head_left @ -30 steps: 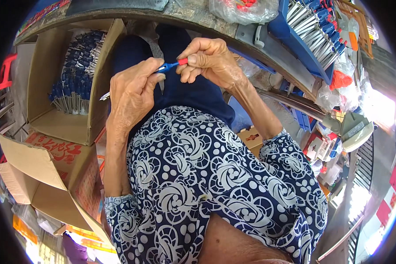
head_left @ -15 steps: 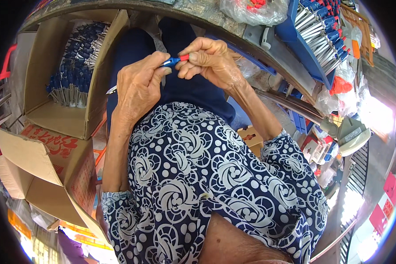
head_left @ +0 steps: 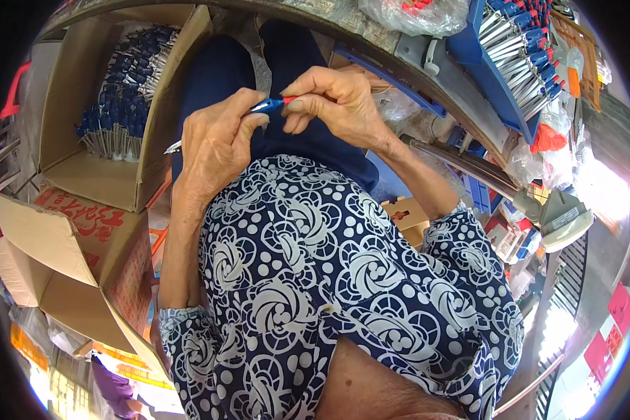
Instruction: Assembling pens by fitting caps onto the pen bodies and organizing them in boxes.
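Observation:
A slim tool with a blue handle (head_left: 267,106) and a silvery shaft lies across my left hand (head_left: 215,136), whose fingers are closed round it. Its thin shaft tip (head_left: 173,148) pokes out on the far side of that hand, and my palm covers the middle. At the handle's right end is a small red piece (head_left: 288,99). My right hand (head_left: 337,101) pinches it between thumb and forefinger, the other fingers curled below. Both hands are held above my lap, close together.
At left, an open carton (head_left: 94,178) holds many blue-handled metal tools; another open carton (head_left: 77,280) stands nearer. A blue tray (head_left: 493,80) of similar tools with red ends sits at upper right, beside a plastic bag (head_left: 427,19) with red pieces on the bench (head_left: 315,15).
My right hand has shifted slightly right and up. Less of the red piece shows between its fingertips, and more of the blue handle stands out from my left hand.

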Available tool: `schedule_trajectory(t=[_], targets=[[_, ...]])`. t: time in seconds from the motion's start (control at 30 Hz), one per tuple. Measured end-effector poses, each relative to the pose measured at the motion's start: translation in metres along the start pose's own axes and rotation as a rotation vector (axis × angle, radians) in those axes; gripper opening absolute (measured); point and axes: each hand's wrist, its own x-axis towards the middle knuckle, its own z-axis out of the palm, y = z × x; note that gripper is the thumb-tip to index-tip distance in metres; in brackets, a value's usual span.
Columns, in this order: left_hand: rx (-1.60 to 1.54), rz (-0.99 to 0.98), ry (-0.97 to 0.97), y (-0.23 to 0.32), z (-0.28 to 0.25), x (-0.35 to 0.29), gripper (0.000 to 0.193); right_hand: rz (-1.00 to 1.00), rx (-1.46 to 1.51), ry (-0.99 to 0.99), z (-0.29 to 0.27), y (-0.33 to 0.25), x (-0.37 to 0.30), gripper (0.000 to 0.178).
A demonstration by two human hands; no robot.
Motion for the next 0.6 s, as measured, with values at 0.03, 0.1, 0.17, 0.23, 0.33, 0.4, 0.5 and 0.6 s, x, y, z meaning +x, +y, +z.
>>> schedule_trajectory(t=[0.03, 0.1, 0.17, 0.23, 0.33, 0.4, 0.5, 0.6], targets=[[0.001, -0.002, 0.002, 0.0, 0.001, 0.0, 0.007, -0.007, 0.006, 0.006, 0.001, 0.0, -0.001, 0.009], [0.066, 0.076, 0.028, 0.001, 0.004, -0.001, 0.007, -0.014, 0.013, 0.011, 0.001, 0.001, -0.001, 0.009], [0.096, 0.096, 0.033, -0.001, 0.007, -0.001, 0.009, 0.003, 0.004, 0.017, 0.001, 0.003, -0.001, 0.008], [0.127, 0.118, 0.037, 0.0, 0.008, -0.001, 0.011, 0.012, 0.007, 0.02, 0.001, 0.002, -0.002, 0.007], [0.164, 0.152, 0.051, 0.002, 0.009, -0.001, 0.013, 0.023, 0.005, 0.022, 0.0, 0.002, -0.003, 0.007], [0.204, 0.166, 0.047, 0.003, 0.009, -0.001, 0.014, 0.025, 0.001, 0.02, 0.0, 0.002, -0.003, 0.007], [0.209, 0.211, 0.08, 0.001, 0.011, 0.0, 0.016, 0.029, -0.026, 0.023, 0.001, 0.0, -0.004, 0.007], [0.239, 0.22, 0.064, 0.003, 0.011, 0.0, 0.017, 0.021, -0.036, 0.026, 0.001, 0.0, -0.004, 0.007]])
